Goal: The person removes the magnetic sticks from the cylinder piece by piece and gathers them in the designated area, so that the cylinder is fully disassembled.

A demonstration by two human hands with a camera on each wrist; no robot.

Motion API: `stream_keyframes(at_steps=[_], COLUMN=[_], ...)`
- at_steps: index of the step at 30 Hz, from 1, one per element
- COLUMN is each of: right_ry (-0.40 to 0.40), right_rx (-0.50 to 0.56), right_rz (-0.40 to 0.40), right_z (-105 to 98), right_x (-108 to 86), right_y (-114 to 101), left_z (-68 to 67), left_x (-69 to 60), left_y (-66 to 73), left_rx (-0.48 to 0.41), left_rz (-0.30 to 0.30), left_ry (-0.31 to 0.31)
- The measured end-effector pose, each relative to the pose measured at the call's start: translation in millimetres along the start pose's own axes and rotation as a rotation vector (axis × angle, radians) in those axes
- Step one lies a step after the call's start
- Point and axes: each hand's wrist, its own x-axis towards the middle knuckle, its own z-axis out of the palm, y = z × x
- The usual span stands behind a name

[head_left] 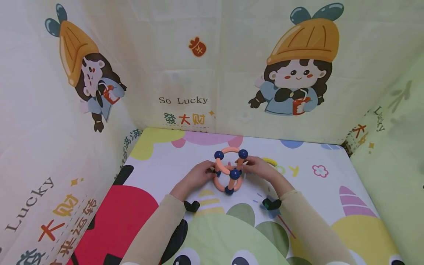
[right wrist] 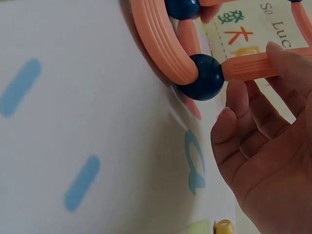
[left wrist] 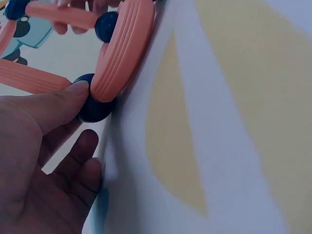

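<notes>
Down at the near edge, a green cartoon creature (head_left: 215, 235) is printed on the mat (head_left: 308, 156), with its sides flanked by two beige sleeves (head_left: 155, 228). By each cuff a small black piece (head_left: 191, 206) can be seen (wrist camera gear, from the look of it).

A bit further up, near the middle of the mat, an orange-and-blue frame (head_left: 235, 174) is stood on its lower ring, made of curved and straight orange pieces joined by dark blue balls. Its lower left ball (left wrist: 97, 109) is pinched by the left hand (head_left: 200, 173), thumb right where a straight piece meets it. On the other side, an upright orange rod (right wrist: 248, 67) is gripped between thumb and finger of the right hand (head_left: 260, 167), just above a lower ball (right wrist: 202, 78).

Plenty of flat mat is left to both sides, so the frame is kept well apart from the left and right edges. Less room is left behind it: the far edge is closed off by a cream cloth wall (head_left: 238, 77), and the sides are boxed in by a left wall (head_left: 29, 121) and a right wall (head_left: 394, 147), both leaning outward in view.
</notes>
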Motion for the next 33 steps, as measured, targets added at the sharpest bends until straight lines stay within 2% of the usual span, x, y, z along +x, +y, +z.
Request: stream_keyframes(at_steps=[6,14,18,20,24,29,31,33], right_ry=[0.032,0.048,0.044,0.042,0.039,0.026,0.022,0.021], right_rx=[-0.008,-0.011,-0.007,-0.003,0.003,0.008,0.005,0.006], right_rz=[0.018,-0.004,-0.009,-0.007,0.0,-0.004,-0.009,-0.019], right_z=[5.9,9.9,10.3,10.8,11.2,9.0,6.8,3.4], right_x=[-5.7,-9.5,-10.7,-10.9,-11.9,-13.8,-14.6,-15.8], right_y=[-0.7,-1.6,-0.9,-0.9,-1.1,-2.2,-3.3,-4.8], left_z=[-1.0,-0.6,0.1,-1.6,-11.1,-27.4,-31.4,-32.7], left_x=[2.3,2.4,1.1,-0.5,-6.0,-20.9,-28.8,-36.4], left_y=[-5.4,-11.6,-10.8,-8.4,4.1,30.9,43.0,54.0], left_rx=[0.003,-0.009,0.005,0.011,0.014,0.002,0.009,0.038], left_rz=[-0.042,-0.008,-0.008,-0.013,0.003,0.086,0.143,0.2], left_ry=[0.014,0.036,0.049,0.075,0.192,0.381,0.413,0.4])
